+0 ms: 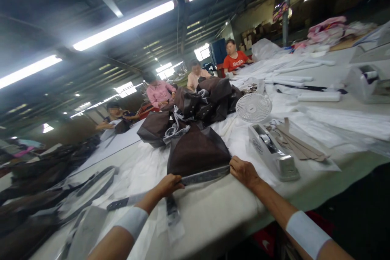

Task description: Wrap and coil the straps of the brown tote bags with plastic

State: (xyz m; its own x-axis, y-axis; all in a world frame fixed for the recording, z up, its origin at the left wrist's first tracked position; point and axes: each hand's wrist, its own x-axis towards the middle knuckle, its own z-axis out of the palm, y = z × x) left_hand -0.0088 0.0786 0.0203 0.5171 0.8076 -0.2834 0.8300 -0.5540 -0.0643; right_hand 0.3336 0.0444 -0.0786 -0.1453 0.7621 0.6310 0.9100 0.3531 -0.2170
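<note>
A dark brown bag [198,152] with black side panels lies on the cloth-covered table in front of me. Along its near edge runs a grey strip [205,175] that looks wrapped in clear plastic. My left hand [170,185] pinches the left end of this edge, and my right hand [243,170] pinches the right end. Both hands are closed, with the edge stretched between them. Beneath my left hand a dark strap end [173,211] in clear film hangs toward the table's front. Right of my right hand stands a grey tape dispenser [274,154].
More brown bags [210,97] are piled behind. A white fan [253,107] and flat brown strips [300,144] lie to the right. Dark straps [91,189] and stacked dark material [33,195] are at left. Several people, one in an orange shirt [236,63], sit across the table.
</note>
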